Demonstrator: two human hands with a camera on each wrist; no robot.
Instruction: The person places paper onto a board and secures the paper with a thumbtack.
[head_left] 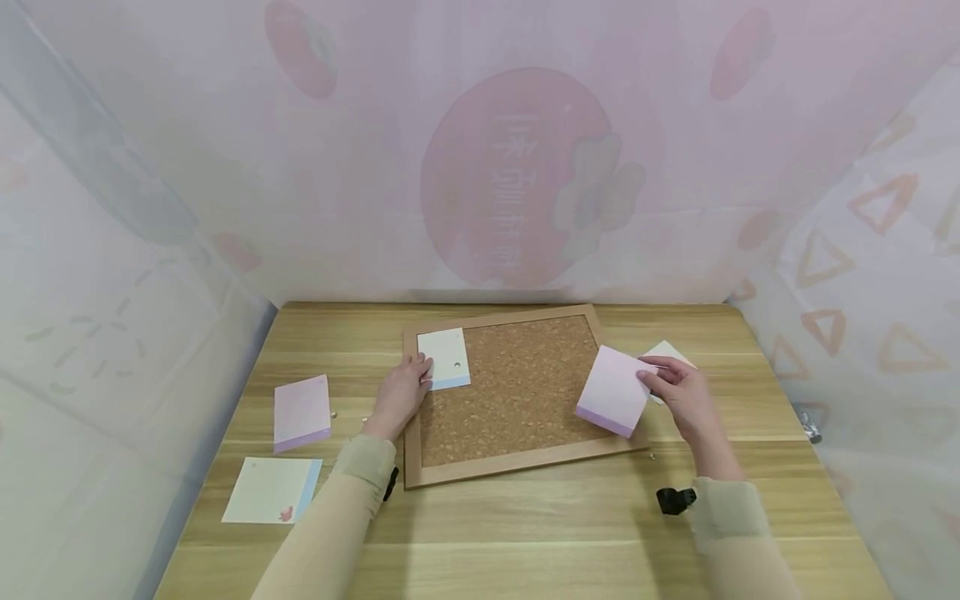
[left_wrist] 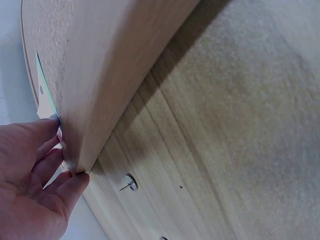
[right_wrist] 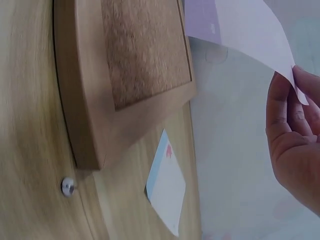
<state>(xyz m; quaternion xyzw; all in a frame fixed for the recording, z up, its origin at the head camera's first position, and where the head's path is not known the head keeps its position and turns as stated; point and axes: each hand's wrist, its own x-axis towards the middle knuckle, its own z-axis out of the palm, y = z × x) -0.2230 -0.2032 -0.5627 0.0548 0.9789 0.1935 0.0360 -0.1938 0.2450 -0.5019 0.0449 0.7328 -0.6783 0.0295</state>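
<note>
A cork board (head_left: 517, 392) in a wooden frame lies slightly turned on the table. At its upper left is a white note sheet (head_left: 442, 350) with a blue strip and a thumbtack (head_left: 457, 364) in it. My left hand (head_left: 401, 396) grips the left side of the frame (left_wrist: 95, 100), thumb by the sheet and fingers against the outer edge. Above the board's right side, my right hand (head_left: 678, 400) pinches a pink note sheet (head_left: 615, 390) with a purple strip between thumb and fingers. That sheet is tilted and bends a little in the right wrist view.
Left of the board lie another pink sheet (head_left: 302, 412) and a white sheet (head_left: 266, 492). A further white sheet (right_wrist: 167, 190) lies beyond the right edge. Loose thumbtacks (left_wrist: 131, 183) lie left of the frame, another thumbtack (right_wrist: 68, 186) at its right corner. Printed cloth walls (head_left: 360, 208) surround the table.
</note>
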